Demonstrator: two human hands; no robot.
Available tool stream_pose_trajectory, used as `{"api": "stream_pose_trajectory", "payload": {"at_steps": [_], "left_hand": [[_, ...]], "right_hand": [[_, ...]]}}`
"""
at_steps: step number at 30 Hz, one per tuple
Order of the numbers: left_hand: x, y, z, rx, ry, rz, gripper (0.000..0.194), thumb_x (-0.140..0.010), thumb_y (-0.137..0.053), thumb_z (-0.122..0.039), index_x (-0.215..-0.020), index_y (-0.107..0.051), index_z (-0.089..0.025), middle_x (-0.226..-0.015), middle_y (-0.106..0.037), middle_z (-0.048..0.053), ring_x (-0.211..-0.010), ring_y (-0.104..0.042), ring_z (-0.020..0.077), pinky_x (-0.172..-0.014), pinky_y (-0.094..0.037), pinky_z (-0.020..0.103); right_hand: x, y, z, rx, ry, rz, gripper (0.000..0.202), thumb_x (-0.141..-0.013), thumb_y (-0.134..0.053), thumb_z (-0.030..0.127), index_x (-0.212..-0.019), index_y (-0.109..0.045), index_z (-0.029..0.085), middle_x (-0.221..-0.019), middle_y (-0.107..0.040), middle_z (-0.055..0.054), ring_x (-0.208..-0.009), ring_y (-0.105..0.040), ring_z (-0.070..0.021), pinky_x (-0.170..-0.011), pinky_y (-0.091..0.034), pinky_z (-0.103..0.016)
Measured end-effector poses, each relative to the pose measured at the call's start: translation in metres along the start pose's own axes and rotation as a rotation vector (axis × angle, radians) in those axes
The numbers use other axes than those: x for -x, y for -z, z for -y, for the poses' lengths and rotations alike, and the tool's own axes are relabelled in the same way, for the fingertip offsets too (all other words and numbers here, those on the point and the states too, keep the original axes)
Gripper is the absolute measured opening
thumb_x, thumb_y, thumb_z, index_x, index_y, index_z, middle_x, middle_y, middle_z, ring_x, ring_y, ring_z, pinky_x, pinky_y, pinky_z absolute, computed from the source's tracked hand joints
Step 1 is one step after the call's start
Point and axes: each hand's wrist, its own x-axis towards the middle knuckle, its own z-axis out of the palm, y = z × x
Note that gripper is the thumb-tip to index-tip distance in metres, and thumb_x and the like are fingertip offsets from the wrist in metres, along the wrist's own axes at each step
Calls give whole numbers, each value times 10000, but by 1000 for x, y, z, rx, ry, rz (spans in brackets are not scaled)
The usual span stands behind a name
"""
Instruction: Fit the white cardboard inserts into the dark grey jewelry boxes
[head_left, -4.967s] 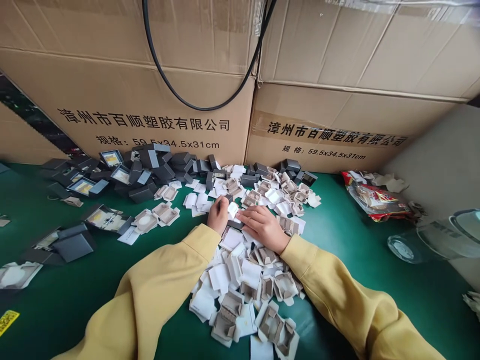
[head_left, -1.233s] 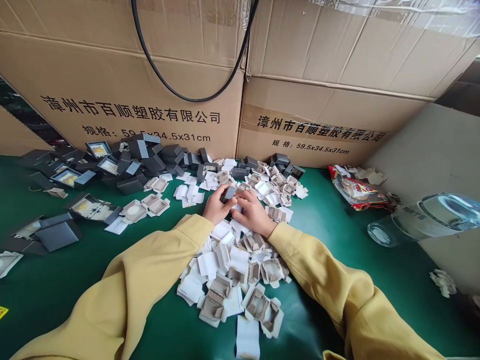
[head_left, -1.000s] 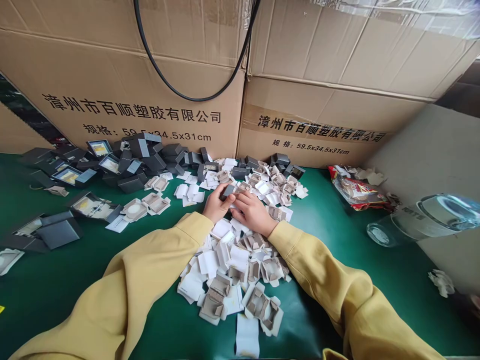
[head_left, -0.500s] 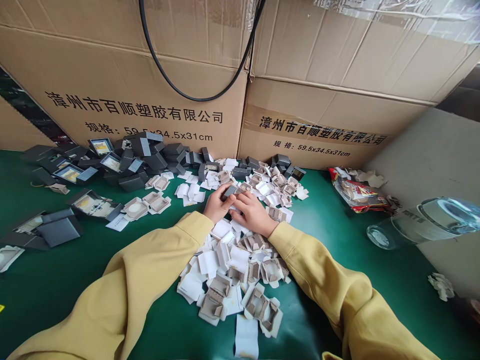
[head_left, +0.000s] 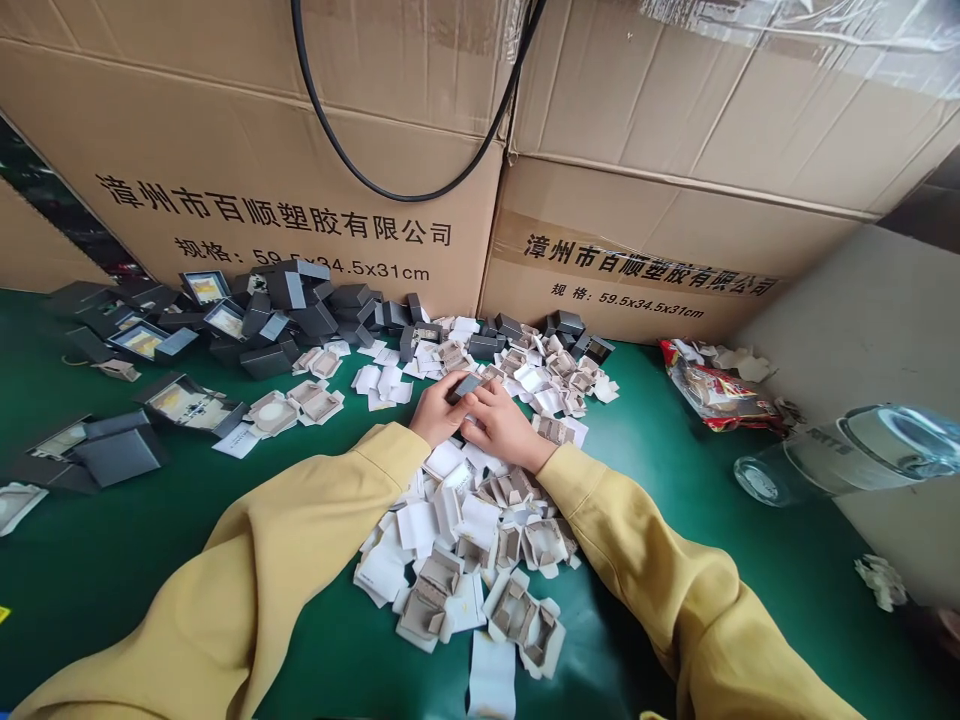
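Note:
Near the middle, a small dark box (head_left: 466, 386) is held between my two hands, partly covered by the fingers. My left hand (head_left: 438, 411) wraps round its left side. My right hand (head_left: 501, 424) closes on it from the right, its fingers meeting those of the left. Below and around the hands lies a pile of white paper pieces (head_left: 417, 527) and grey-beige folded card inserts (head_left: 517, 606). More inserts and white slips spread behind the hands.
Dark boxes (head_left: 270, 358), some open, are heaped at the back left, with others at far left. Large cartons (head_left: 315, 150) stand behind. A red snack packet (head_left: 712, 390) and a clear bottle (head_left: 847, 450) lie right. A black cable (head_left: 390, 196) hangs above.
The dark box shows slightly more above my fingers, and my right hand's fingers have shifted a little on it. The whole view has tilted slightly.

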Motion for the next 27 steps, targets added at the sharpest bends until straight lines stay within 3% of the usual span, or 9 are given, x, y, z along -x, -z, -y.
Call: {"api": "stream_pose_trajectory", "payload": {"at_steps": [14, 22, 27], "left_hand": [[-1, -2, 1, 148, 102, -85, 570, -731, -464, -635, -982, -559, -132, -793, -636, 90, -772, -619, 209, -716, -502, 320], [-2, -2, -1, 159, 112, -93, 616, -711, -466, -657, -998, -567, -121, -819, -649, 104, -801, -630, 220, -711, -509, 322], [-1, 1, -3, 71, 85, -90, 581, -762, -424, -621, -1038, -555, -126, -871, -652, 118, -820, -621, 218, -725, -501, 323]], "right_hand": [[6, 13, 8, -5, -12, 22, 238, -880, -433, 269, -998, -609, 160, -936, -624, -97, -912, -535, -210, -837, -457, -355], [9, 9, 18, 83, -39, 98, 337, -883, -438, 349, -1071, -601, 122, -1025, -585, -155, -1032, -495, -273, -873, -451, -439], [10, 4, 7, -289, -182, -85, 335, -916, -360, 349, -1000, -634, 176, -1074, -592, -103, -1005, -538, -199, -871, -457, -357]]}}
